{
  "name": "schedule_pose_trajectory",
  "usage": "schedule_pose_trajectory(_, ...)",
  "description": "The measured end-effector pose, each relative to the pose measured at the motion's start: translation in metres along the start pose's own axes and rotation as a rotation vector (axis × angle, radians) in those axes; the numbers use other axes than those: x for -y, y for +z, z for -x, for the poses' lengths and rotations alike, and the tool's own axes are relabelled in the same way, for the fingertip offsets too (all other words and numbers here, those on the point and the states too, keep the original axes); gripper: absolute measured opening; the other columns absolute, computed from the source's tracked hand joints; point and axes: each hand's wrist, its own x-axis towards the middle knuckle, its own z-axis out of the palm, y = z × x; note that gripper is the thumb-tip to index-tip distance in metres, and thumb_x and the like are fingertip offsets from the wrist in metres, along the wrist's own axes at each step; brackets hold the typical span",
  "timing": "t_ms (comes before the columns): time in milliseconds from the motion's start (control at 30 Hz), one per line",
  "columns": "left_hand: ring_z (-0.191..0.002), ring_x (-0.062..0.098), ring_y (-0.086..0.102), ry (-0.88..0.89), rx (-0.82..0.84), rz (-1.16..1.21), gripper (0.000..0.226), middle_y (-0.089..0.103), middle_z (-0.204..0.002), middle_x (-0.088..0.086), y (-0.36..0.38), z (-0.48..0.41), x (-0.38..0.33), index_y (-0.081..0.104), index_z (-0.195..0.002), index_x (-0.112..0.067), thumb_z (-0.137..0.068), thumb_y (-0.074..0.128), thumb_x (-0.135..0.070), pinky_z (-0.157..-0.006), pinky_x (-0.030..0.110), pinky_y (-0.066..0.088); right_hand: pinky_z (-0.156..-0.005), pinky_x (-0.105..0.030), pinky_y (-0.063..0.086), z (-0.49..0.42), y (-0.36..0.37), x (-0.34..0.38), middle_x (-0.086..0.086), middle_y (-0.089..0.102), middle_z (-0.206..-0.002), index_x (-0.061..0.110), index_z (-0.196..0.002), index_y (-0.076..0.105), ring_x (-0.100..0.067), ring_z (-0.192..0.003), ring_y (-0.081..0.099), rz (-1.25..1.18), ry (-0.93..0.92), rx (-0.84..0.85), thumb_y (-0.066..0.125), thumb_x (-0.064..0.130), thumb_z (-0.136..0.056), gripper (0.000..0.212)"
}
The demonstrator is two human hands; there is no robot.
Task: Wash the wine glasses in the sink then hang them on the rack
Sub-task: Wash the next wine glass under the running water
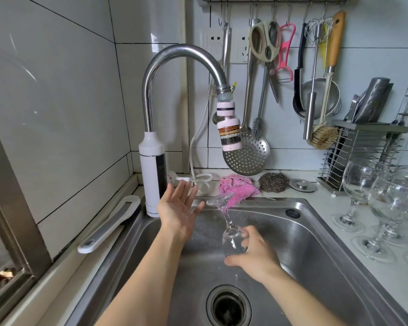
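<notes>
In the head view, the right hand curls around the bowl of a wine glass, held tilted over the sink with its stem pointing up and back, so the foot sits just in front of a pink cloth. The left hand is spread, palm up, holding nothing, close beside the glass's foot and below the tap. Water clings to the stem, but no clear stream shows. This looks like the washing step. Next, the free hand probably needs to take the foot or stem to steady the wet glass. More glasses wait on the counter. No rack for hanging glasses is clearly in view.
</notes>
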Motion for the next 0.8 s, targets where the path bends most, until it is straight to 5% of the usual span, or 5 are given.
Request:
schedule_pose_trajectory(300, -0.115, 0.028, 0.069, -0.009, -0.010, -0.052, 0.046, 0.070, -0.130, 0.005, -0.001, -0.004, 0.002, 0.059, -0.134, -0.014, -0.106, 0.041, -0.044, -0.094, 0.047, 0.050, -0.075, -0.024, 0.047, -0.001, 0.000, 0.001, 0.013, 0.056, -0.108, 0.031, -0.111, 0.045, -0.012, -0.094, 0.060, -0.017, 0.013, -0.008, 0.088, 0.038, -0.055, 0.071)
schedule_pose_trajectory(467, -0.084, 0.027, 0.069, -0.153, -0.038, -0.557, 0.030, 0.076, -0.098, 0.010, 0.001, -0.003, 0.020, 0.071, -0.086, -0.012, -0.100, 0.047, -0.025, -0.085, 0.039, 0.050, -0.064, -0.020, 0.042, -0.001, 0.000, 0.001, 0.012, 0.056, -0.102, 0.030, -0.112, 0.045, -0.010, -0.091, 0.059, -0.064, 0.035, 0.010, 0.089, 0.038, -0.054, 0.073)
schedule_pose_trajectory(567, -0.081, 0.021, 0.073, -0.099, 0.096, -0.614, 0.028, 0.077, -0.093, 0.006, 0.005, -0.002, 0.032, 0.070, -0.102, -0.013, -0.096, 0.058, -0.038, -0.083, 0.038, 0.052, -0.071, -0.024, 0.046, -0.002, -0.002, -0.001, 0.012, 0.055, -0.102, 0.028, -0.113, 0.046, -0.011, -0.093, 0.059, -0.096, 0.055, 0.030, 0.090, 0.034, -0.055, 0.073)
schedule_pose_trajectory(667, -0.079, 0.020, 0.073, -0.001, 0.201, -0.556, 0.051, 0.077, -0.097, 0.008, 0.007, 0.000, 0.034, 0.068, -0.113, -0.015, -0.079, 0.075, -0.053, -0.078, 0.037, 0.054, -0.080, -0.027, 0.051, -0.001, -0.007, -0.002, 0.008, 0.053, -0.107, 0.028, -0.118, 0.047, -0.013, -0.097, 0.058, -0.124, 0.074, 0.061, 0.089, 0.027, -0.056, 0.075)
schedule_pose_trajectory(800, -0.074, 0.017, 0.071, 0.089, 0.116, -0.665, 0.061, 0.078, -0.094, 0.008, 0.008, 0.005, 0.037, 0.074, -0.108, -0.011, -0.065, 0.090, -0.051, -0.068, 0.030, 0.058, -0.074, -0.027, 0.053, 0.001, -0.019, -0.003, 0.006, 0.052, -0.107, 0.033, -0.128, 0.045, -0.012, -0.095, 0.059, -0.197, 0.088, 0.061, 0.089, 0.018, -0.055, 0.087)
